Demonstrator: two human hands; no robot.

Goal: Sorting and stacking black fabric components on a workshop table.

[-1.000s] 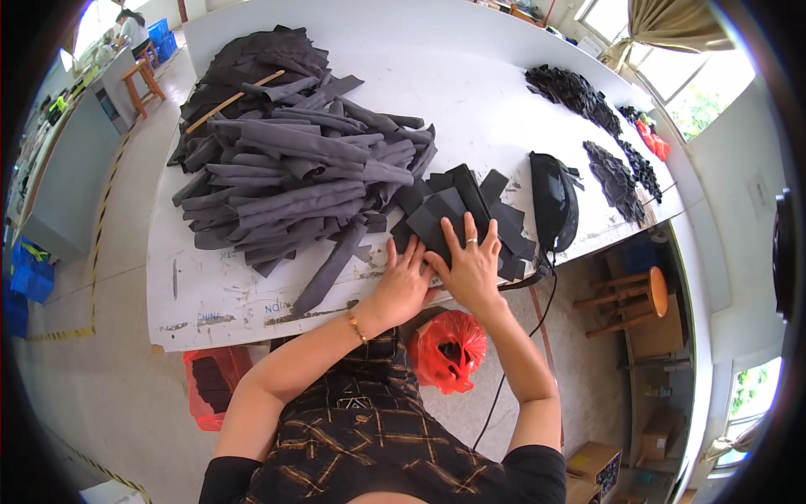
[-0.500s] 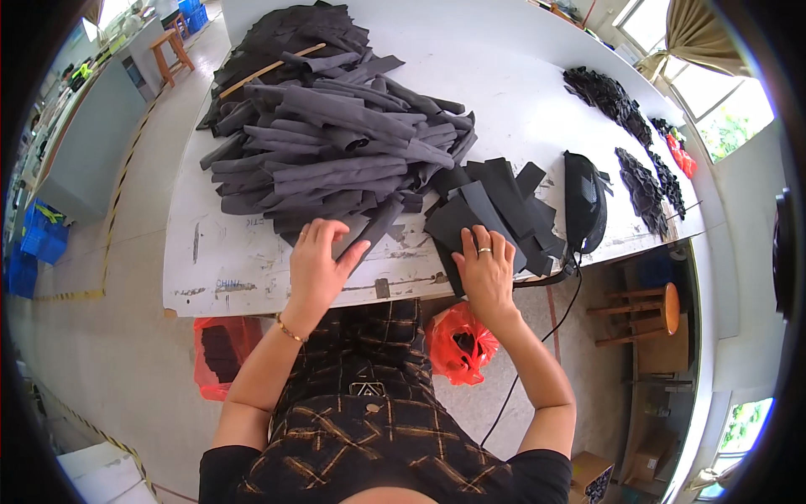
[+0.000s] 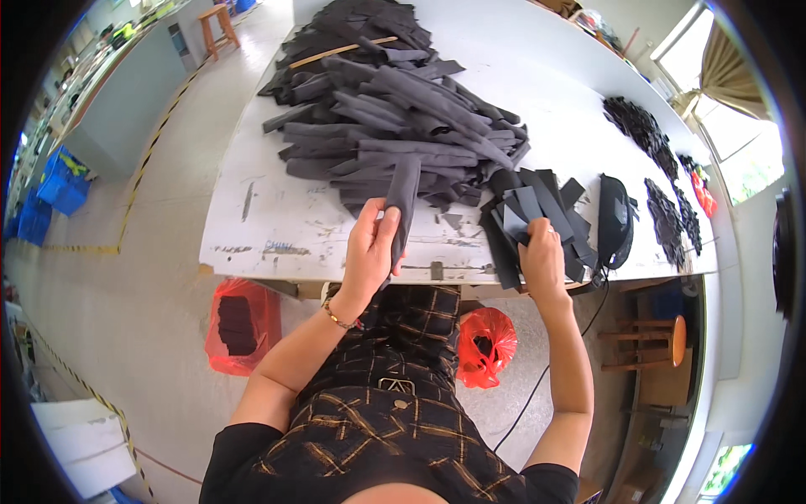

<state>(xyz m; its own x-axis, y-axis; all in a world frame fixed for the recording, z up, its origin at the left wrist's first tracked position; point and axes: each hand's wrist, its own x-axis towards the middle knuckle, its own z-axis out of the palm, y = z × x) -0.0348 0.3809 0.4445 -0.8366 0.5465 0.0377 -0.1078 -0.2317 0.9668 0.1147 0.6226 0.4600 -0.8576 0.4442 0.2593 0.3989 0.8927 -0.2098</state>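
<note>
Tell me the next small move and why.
Probably lift one top piece from the dark flat pile with the right hand: that hand is at the pile, while the left hand grips a long grey strip, so the right seems better placed to pick.

- The person's left grip (image 3: 374,248) holds a long grey strip (image 3: 405,185), thumb across it.
- The right grip (image 3: 542,252) touches flat black pieces (image 3: 550,193), fanned out.
- Behind, a heap of grey cloth (image 3: 403,105) covers part of the white surface (image 3: 269,210).
- A black pouch (image 3: 615,223) lies just right of those pieces.
</note>
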